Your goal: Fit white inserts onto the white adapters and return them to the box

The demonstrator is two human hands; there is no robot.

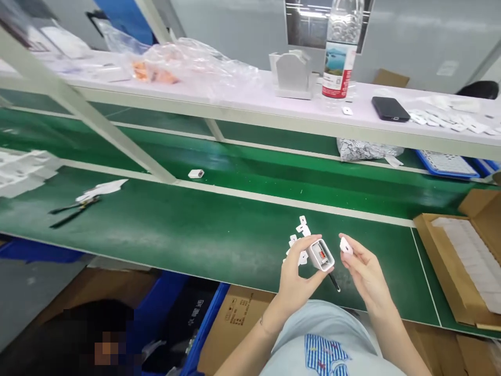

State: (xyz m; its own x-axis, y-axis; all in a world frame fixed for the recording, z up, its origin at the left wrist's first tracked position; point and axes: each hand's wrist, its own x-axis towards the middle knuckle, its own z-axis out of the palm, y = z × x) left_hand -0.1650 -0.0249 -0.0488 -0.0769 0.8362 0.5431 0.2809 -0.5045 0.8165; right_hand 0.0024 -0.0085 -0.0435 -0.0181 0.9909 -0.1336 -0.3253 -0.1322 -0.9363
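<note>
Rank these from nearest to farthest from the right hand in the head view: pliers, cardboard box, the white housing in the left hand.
From the right hand:
1. White housing, just to its left, in the left hand.
2. Cardboard box, on the right side of the bench.
3. Pliers, far left on the green surface.

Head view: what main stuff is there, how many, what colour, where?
casing: 1, white, in left hand
cap: 1, white, in right hand
loose pieces: several, white, on bench
stick: 1, mostly black, near left hand
second casing: 1, white, beyond white rail
tool: 1, black handles, bench's left
plastic: count unclear, clear, on shelf
bottle: 1, clear, on shelf
device: 1, black, right of bottle
open carton: 1, brown, bench's right end
left hand: 1, bare, round casing
right hand: 1, bare, holding cap
</note>
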